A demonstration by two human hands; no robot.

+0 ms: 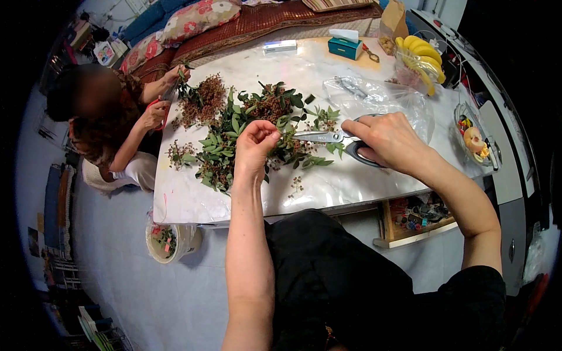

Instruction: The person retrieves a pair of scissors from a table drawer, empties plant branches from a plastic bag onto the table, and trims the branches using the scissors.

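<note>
My right hand grips the dark handles of a pair of scissors, whose metal blades point left towards my other hand. Pinched fingers close my left hand near the blade tips; whatever they hold is too small to make out. Beneath and around it lies a heap of green leafy sprigs with brown berry clusters. A small loose berry sprig rests near the table's front edge.
A person at the left holds red scissors and a sprig. On the table are bananas, a tissue box, plastic bags and a bowl. A lined bin stands below; a drawer is open.
</note>
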